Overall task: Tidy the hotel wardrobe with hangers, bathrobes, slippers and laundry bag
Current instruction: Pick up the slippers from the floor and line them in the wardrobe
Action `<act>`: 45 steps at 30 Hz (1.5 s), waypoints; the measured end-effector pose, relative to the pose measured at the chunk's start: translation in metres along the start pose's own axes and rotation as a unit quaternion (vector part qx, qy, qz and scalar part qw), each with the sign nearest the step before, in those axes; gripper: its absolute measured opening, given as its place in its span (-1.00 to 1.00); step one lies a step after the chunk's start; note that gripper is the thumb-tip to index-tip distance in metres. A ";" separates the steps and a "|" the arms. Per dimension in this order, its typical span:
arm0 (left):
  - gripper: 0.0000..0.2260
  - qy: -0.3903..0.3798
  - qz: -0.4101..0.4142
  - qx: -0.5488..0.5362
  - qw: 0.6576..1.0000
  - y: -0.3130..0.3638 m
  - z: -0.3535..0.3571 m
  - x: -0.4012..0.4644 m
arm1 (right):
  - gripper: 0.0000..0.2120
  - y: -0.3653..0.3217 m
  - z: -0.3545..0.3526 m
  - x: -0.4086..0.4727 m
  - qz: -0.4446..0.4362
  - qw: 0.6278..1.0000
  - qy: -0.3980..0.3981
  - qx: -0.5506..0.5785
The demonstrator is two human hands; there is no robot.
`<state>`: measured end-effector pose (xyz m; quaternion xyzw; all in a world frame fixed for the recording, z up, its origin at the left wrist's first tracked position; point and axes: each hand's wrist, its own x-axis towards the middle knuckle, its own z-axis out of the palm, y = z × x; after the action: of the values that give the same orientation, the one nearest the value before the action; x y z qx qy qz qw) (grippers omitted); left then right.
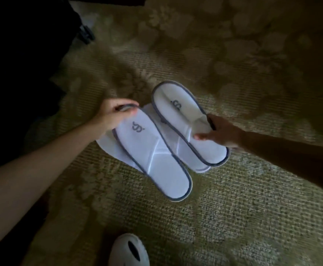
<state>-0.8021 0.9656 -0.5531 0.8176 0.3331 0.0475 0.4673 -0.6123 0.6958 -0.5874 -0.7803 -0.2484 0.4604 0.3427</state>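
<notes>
Patterned olive carpet point(253, 208) fills frame. Centre: two white slippers side by side, likely being paired for wardrobe. Left hand point(111, 116) pinches heel of left slipper point(153, 160); right hand point(221, 134) grips strap of right slipper point(185, 120).

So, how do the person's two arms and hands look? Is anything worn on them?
Both forearms are bare up to the edge of the picture: no sleeve, watch or bracelet shows. The left hand and the right hand wear no gloves, and I see no ring on the fingers, though blur and dim light could hide a thin one.
</notes>
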 end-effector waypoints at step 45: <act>-0.53 0.204 -0.459 -0.466 0.728 0.284 -0.135 -0.423 | -0.78 -0.328 0.032 -0.364 0.091 0.991 -0.022 -0.091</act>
<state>-1.0394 0.7185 -0.1528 0.2150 0.6909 0.1419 0.6755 -0.8295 0.6600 -0.1486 -0.8174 -0.2243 0.4823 0.2214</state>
